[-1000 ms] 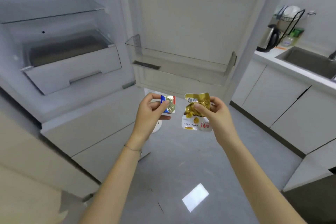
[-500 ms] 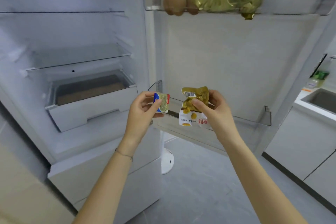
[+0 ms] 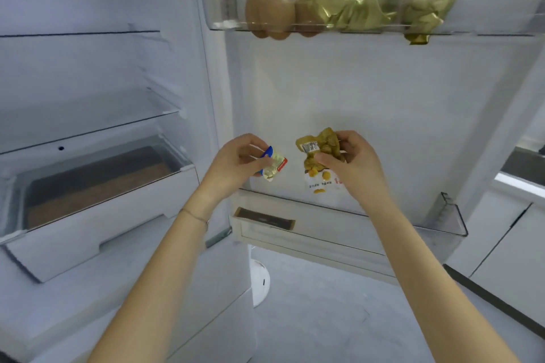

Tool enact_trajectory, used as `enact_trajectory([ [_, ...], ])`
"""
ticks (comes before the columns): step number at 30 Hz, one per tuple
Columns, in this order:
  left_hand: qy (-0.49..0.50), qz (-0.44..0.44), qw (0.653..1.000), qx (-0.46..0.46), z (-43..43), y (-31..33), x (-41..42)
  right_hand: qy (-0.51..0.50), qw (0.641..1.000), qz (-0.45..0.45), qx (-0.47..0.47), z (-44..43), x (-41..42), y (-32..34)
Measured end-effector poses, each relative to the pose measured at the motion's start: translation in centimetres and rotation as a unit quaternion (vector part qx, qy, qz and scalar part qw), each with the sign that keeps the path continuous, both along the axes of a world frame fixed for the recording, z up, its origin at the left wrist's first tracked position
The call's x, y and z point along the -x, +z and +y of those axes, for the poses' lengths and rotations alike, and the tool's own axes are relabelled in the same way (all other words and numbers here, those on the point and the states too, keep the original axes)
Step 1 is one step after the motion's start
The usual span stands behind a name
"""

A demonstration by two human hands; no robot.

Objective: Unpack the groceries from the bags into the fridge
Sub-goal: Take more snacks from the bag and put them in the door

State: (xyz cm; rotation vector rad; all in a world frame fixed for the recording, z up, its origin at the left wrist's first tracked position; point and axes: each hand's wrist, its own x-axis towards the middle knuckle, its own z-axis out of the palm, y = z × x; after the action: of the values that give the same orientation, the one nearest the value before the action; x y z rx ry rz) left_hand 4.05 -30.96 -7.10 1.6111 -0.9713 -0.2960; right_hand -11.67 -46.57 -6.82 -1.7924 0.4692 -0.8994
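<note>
I stand at the open fridge. My left hand [image 3: 236, 160] pinches a small blue, red and gold packet [image 3: 272, 166]. My right hand [image 3: 352, 160] grips a crumpled gold packet [image 3: 320, 146] together with a white pouch printed with yellow shapes [image 3: 323, 186]. Both hands are held in front of the open fridge door, just above its clear lower door bin [image 3: 451, 215]. High on the door, the clear upper door bin [image 3: 224, 9] holds brown eggs [image 3: 269, 13] and several gold packets [image 3: 348, 7].
To the left, the fridge interior has glass shelves [image 3: 88, 130] and a clear crisper drawer [image 3: 97, 183]. White cabinets [image 3: 501, 244] and a counter edge are at the right. A white round object [image 3: 261, 281] stands on the grey floor below the door.
My view has risen from the floor up the fridge door, so the upper bin with eggs and gold packets came into sight. Both hands rose with their packets to just above the lower bin.
</note>
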Motion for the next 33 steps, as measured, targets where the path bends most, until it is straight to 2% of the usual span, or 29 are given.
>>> enact_trajectory([
  [4, -0.118, -0.135, 0.966, -0.188, -1.6, 0.6, -3.1, 0.017, 0.986, 0.154, 0.061, -0.9, -1.0, -0.6],
  [8, -0.169, -0.202, 0.927, -0.266, -3.4, 0.3, -4.8, 0.061, 0.962, 0.258, 0.063, -1.1, -1.6, -0.8],
  [12, -0.233, -0.221, 0.887, -0.333, -4.6, -0.3, -5.9, 0.122, 0.936, 0.327, 0.045, -0.7, -1.9, -1.3],
  [18, -0.281, -0.242, 0.853, -0.369, -5.2, -1.7, -5.8, 0.136, 0.919, 0.364, 0.062, 0.2, -2.5, -1.6],
  [27, -0.268, -0.298, 0.828, -0.391, -6.0, -2.6, -5.3, 0.099, 0.910, 0.390, 0.097, -0.2, -2.7, -2.4],
  [30, -0.247, -0.301, 0.834, -0.390, -5.9, -2.7, -5.4, 0.077, 0.908, 0.401, 0.094, -0.3, -2.7, -2.6],
  [33, -0.225, -0.268, 0.863, -0.364, -5.8, -2.4, -5.2, 0.032, 0.911, 0.401, 0.095, -0.1, -2.3, -2.6],
])
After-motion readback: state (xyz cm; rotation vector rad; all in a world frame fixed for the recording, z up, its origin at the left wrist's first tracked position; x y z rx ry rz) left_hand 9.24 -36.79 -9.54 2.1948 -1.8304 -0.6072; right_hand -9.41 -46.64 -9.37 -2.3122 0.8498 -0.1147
